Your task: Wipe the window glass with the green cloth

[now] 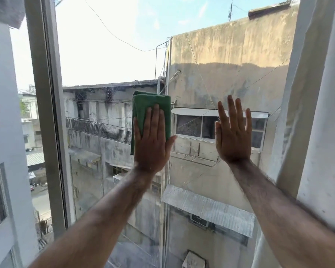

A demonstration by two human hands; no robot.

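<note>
one green cloth (143, 107) under flat left hand (151, 140); right hand (233, 136) spread, empty

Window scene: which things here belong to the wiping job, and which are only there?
Belongs to the job:
- folded green cloth, pressed flat on the glass
- clear window glass
- left hand, flat on the cloth
- right hand, open, palm to the glass, empty

Only there:
- grey metal window frame
- pale curtain at the right
- buildings outside
</note>
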